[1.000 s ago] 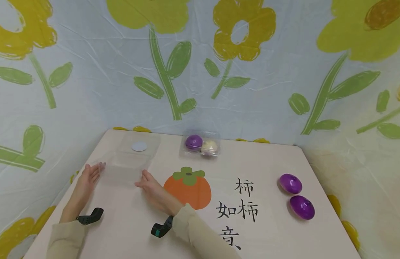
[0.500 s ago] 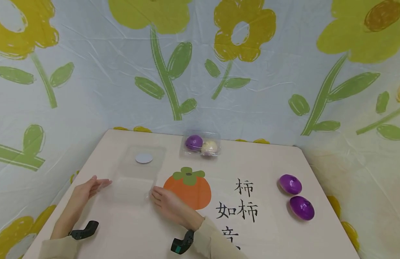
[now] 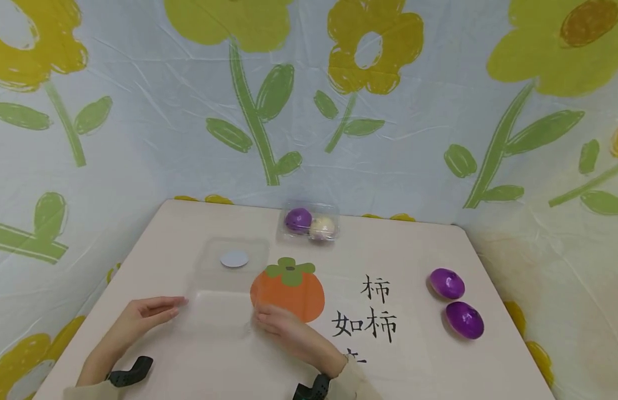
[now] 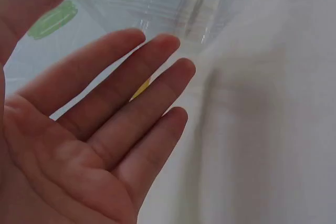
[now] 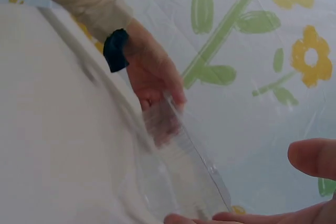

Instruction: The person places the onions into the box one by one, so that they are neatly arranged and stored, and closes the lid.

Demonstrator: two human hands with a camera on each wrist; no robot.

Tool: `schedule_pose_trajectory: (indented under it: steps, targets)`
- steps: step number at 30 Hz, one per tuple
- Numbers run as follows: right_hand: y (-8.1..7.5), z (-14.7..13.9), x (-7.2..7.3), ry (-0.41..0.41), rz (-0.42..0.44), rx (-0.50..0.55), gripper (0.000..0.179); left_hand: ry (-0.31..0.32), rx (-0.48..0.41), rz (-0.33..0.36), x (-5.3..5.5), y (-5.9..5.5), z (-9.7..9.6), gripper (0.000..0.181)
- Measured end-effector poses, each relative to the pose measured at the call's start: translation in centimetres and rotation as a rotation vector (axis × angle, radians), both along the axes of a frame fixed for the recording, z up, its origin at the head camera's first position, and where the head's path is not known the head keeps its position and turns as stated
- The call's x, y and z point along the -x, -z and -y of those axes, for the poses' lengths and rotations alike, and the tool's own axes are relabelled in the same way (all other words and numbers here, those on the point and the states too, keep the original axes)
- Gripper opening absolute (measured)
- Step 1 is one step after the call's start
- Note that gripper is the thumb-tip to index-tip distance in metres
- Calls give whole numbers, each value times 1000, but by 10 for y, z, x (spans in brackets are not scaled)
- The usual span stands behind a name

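An unfolded clear plastic clamshell box (image 3: pixel 219 311), with a white oval label (image 3: pixel 234 258) on its far half, lies between the two hands on the left of the table. My left hand (image 3: pixel 151 316) is at its left edge, and in the left wrist view the fingers (image 4: pixel 157 85) are straight and spread, fingertips right at the plastic. At the opposite edge, my right hand (image 3: pixel 294 330) has its extended fingers along the side. The right wrist view has its thumb (image 5: pixel 315 158) standing apart from the fingers, with the clear box (image 5: pixel 184 182) reaching across to the left hand.
A closed clear box (image 3: pixel 313 214) at the back holds a purple and a cream roundish piece. Two glossy purple roundish pieces (image 3: pixel 447 284) lie at the right. The pale table mat (image 3: pixel 414 366) bears a printed persimmon (image 3: pixel 294 291) and black characters. Flowered cloth (image 3: pixel 309 128) surrounds the table.
Both hands have moved nearer and rightward together with the clamshell box, which now overlaps the printed persimmon's left side. The purple pieces and the closed box have stayed put.
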State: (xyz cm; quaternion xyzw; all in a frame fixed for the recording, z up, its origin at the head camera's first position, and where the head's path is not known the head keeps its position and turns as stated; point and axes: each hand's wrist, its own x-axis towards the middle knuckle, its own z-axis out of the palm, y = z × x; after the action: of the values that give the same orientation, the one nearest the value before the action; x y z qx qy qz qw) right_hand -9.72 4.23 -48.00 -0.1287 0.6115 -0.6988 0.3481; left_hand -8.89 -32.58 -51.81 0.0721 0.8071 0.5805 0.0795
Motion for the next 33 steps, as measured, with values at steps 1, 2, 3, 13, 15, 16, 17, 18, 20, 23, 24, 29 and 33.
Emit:
schedule_pose_trajectory:
  steps: [1,2,3,13,15,16,17,18,20,23,24,29,33]
  targets:
    - [0,-4,-1,3,-30,-39,45,11,-21,8,0,1,-2,38]
    - [1,-8,-1,8,-56,-77,42,31,-33,8,-1,3,-4,39]
    - [1,-12,-2,18,-78,-103,40,49,-39,12,-1,4,-6,40]
    - [12,-39,2,93,-193,-126,29,145,2,-36,-2,2,-34,38]
    - [15,-43,3,103,-216,-141,29,160,19,-63,-3,0,-40,37]
    - [16,-45,3,108,-220,-149,28,158,27,-66,-3,0,-43,36]
    - [17,-47,4,113,-224,-149,28,158,38,-67,-3,-1,-46,36]
    - [19,-49,5,116,-226,-144,27,156,46,-66,-3,-1,-49,36]
    - [21,-53,6,121,-228,-140,26,154,60,-64,-3,-2,-56,36]
    - [25,-61,8,123,-247,-151,25,150,70,-72,-3,-1,-67,38]
    - [26,-64,9,125,-253,-160,24,151,71,-82,-3,0,-70,38]
    - [27,-78,12,132,-264,-175,24,154,94,-102,-1,1,-86,38]
    - [29,-89,14,147,-242,-173,27,150,110,-98,0,0,-99,38]
